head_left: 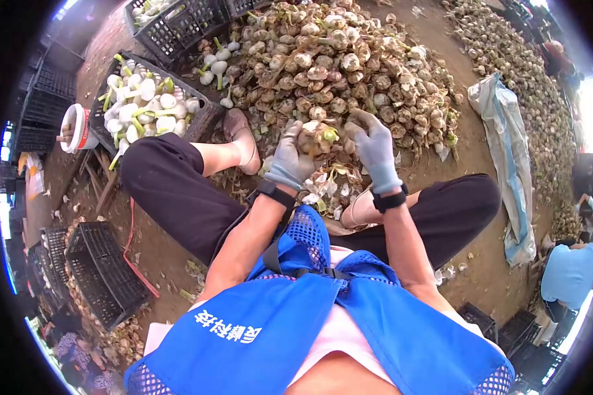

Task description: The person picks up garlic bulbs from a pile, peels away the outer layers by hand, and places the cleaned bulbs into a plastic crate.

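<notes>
In a grey work glove, my left hand [291, 158] is closed on a garlic bulb [315, 139], with a cut greenish stem end showing on it. My right hand [373, 146], gloved too, is just right of the bulb with its fingers bent inward. Whatever may be between those fingers is too small to make out. Both hands are between my spread legs, at the near edge of a large heap of unpeeled garlic [336, 59]. Below them, peeled skins and white scraps [326, 184] lie on the ground.
Left of the heap stands a black crate of cleaned white garlic [207, 122], beside a white bucket [79, 128]. Another black crate [105, 273] is at lower left. A whitish sack [507, 164] lies at right. Another person [568, 273] in light blue is at far right.
</notes>
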Demonstrator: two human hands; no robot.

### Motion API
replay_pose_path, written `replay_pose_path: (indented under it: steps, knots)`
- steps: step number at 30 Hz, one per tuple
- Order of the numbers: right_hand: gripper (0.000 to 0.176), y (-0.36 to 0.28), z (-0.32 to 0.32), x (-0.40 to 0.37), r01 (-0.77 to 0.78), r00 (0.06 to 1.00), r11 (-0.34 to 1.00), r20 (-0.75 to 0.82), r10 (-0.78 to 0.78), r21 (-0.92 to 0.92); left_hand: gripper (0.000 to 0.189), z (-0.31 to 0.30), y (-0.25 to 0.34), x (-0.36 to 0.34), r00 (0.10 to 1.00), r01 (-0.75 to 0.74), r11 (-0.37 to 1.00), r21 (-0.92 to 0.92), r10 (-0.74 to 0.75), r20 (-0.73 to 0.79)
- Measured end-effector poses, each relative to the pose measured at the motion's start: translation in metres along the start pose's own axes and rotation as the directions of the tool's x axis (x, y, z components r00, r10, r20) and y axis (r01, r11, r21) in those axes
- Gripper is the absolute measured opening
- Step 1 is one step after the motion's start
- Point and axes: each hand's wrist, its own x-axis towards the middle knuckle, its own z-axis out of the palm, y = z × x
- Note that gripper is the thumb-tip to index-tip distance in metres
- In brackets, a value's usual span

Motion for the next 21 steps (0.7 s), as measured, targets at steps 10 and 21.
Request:
replay_pose_path:
  steps: [10,21]
  knots:
    - [0.02,-0.034,-0.004,-0.029,-0.306,0.952,0.713,0.181,0.248,0.632,0.041,0.056,-0.026,-0.047,0.945,-0.322,0.722,0.613,0.209,0.25]
    - [0.015,-0.018,-0.003,-0.031,-0.367,0.93,0.732,0.23,0.287,0.574,0.038,0.028,-0.025,-0.037,0.949,-0.294,0.83,0.474,0.311,0.045]
